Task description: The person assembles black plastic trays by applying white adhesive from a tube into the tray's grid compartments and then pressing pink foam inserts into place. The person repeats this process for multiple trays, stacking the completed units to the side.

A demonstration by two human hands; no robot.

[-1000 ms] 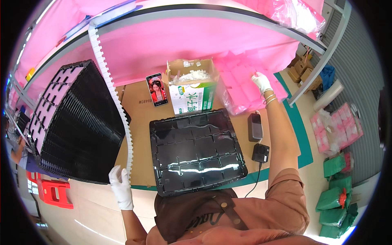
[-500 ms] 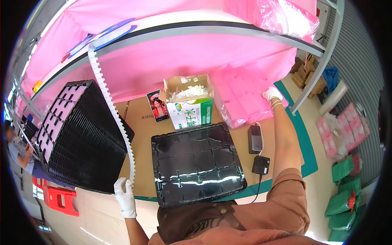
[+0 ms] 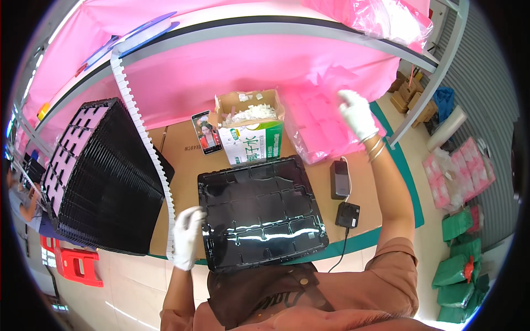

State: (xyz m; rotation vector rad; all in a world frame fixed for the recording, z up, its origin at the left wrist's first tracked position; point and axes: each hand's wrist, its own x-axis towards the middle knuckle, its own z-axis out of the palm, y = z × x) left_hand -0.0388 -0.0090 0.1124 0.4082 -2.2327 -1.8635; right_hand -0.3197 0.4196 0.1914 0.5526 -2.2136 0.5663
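Observation:
A black plastic tray with a grid of moulded compartments (image 3: pixel 262 207) lies on the cardboard-covered table in front of me. My left hand (image 3: pixel 187 238), in a white glove, is beside its left edge; the fingers are parted and bent, with nothing visible in them. My right hand (image 3: pixel 358 115), also gloved, is raised over pink foam-like sheets in a clear bag (image 3: pixel 317 129). Its fingers are bent and smeared by motion, so whether they hold a pink piece cannot be made out.
A tall stack of black trays (image 3: pixel 113 187) leans at left beside a notched white strip (image 3: pixel 141 127). Behind the tray stand an open carton of small white pieces (image 3: pixel 251 140) and a phone (image 3: pixel 207 132). A power bank (image 3: pixel 340 179) and black adapter (image 3: pixel 347 215) lie right.
My left hand has moved up and right to the tray's left edge. My right hand has lifted off the pink sheets and come slightly left. The view has shifted a little.

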